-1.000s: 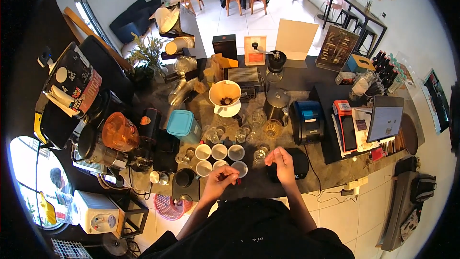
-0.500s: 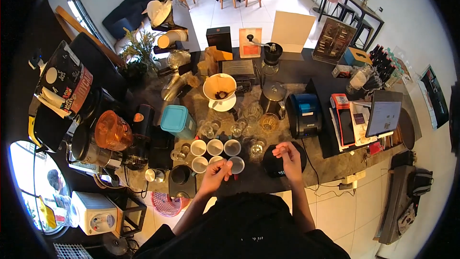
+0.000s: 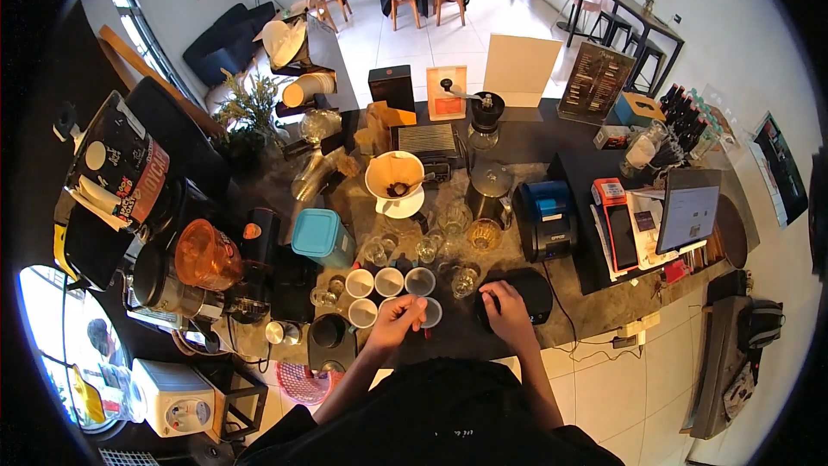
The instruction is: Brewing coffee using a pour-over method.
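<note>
Brown counter [image 3: 595, 315], cups [image 3: 389, 281] beside left hand [image 3: 399, 321], black scale [image 3: 538, 293] perhaps touching right hand [image 3: 509, 311]

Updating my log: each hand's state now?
Left hand: curled, nothing visibly held; full closure unclear.
Right hand: loosely curled, nothing visibly held; full closure unclear.

Wide fisheye view from the head, downward over the nearby counter [image 3: 595, 307]

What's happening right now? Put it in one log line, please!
left hand: curled, near white cups | right hand: curled, at black device | contact: unclear | brown paper filter: in white dripper
</note>
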A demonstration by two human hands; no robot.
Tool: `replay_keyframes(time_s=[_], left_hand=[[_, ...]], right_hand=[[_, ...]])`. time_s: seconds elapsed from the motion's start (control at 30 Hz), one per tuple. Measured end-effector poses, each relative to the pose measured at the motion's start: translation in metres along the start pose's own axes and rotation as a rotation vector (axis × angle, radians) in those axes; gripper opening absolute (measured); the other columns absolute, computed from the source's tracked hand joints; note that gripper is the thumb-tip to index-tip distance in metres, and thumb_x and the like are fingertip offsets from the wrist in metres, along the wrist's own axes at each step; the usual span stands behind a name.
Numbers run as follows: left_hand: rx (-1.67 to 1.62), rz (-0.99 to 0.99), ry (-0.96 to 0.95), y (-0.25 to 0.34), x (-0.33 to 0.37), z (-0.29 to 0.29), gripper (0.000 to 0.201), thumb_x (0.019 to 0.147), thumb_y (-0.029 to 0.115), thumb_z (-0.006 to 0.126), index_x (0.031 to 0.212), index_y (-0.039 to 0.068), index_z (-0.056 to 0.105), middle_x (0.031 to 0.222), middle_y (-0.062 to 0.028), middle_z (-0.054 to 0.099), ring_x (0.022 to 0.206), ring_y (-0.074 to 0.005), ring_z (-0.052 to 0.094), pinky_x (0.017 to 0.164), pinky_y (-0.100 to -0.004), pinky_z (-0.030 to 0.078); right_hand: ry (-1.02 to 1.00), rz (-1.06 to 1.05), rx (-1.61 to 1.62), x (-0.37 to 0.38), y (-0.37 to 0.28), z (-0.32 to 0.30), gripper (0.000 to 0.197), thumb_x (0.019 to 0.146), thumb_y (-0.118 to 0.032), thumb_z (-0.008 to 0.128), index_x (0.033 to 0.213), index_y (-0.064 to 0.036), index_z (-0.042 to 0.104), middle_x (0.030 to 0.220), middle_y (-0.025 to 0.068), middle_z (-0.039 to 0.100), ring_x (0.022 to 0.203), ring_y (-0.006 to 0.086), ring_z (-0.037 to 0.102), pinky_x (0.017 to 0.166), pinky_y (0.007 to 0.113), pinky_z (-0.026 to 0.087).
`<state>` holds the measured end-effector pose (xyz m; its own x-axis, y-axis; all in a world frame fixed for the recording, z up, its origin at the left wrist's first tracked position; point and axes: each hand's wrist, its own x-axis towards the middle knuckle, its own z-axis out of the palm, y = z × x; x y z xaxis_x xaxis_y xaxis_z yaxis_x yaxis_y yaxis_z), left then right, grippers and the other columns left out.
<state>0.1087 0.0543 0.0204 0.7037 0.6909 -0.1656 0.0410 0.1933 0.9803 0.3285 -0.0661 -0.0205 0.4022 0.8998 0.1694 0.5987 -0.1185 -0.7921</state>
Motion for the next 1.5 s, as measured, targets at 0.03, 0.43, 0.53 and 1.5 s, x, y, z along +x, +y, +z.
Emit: replay_keyframes(time_s=[0.03,0.43,0.53,1.5], left_hand=[[0.000,0.003,-0.001,-0.003,0.000,-0.001,0.036,0.102,0.026,0.058,0.075,0.002,0.059,0.064,0.0010,0.054,0.061,-0.0058,0.050,0.059,-0.0225,0.038],[0.011,0.021,-0.043,-0.007,0.002,-0.006,0.036,0.102,0.025,0.057,0.074,0.002,0.059,0.065,0.0012,0.055,0.061,-0.0054,0.051,0.059,-0.0224,0.039],[0.006,0.029,-0.053,-0.008,0.004,-0.008,0.035,0.102,0.024,0.057,0.075,0.003,0.059,0.066,0.0010,0.055,0.061,-0.0056,0.051,0.060,-0.0225,0.039],[0.041,0.123,0.399,-0.017,0.134,-0.082,0.055,0.093,0.011,0.066,0.139,0.005,0.037,0.125,-0.0096,0.049,0.102,-0.0188,0.058,0.087,-0.0331,0.050]], right_hand=[[-0.011,0.003,0.011,0.000,-0.002,0.001,0.013,0.096,-0.011,0.058,0.104,-0.0018,0.062,0.098,0.0172,0.062,0.094,0.0383,0.060,0.083,0.045,0.049],[-0.028,-0.008,0.138,0.002,-0.015,0.001,0.015,0.098,-0.013,0.056,0.105,-0.0009,0.062,0.096,0.0188,0.064,0.088,0.0402,0.063,0.075,0.042,0.051],[-0.033,-0.015,0.130,0.006,-0.015,0.000,0.015,0.098,-0.013,0.056,0.105,-0.0007,0.062,0.097,0.0187,0.065,0.089,0.0405,0.063,0.076,0.042,0.051],[-0.141,0.183,0.515,0.129,-0.047,0.029,0.023,0.101,-0.012,0.054,0.118,0.0019,0.058,0.101,0.0166,0.070,0.087,0.0247,0.070,0.075,0.038,0.054]])
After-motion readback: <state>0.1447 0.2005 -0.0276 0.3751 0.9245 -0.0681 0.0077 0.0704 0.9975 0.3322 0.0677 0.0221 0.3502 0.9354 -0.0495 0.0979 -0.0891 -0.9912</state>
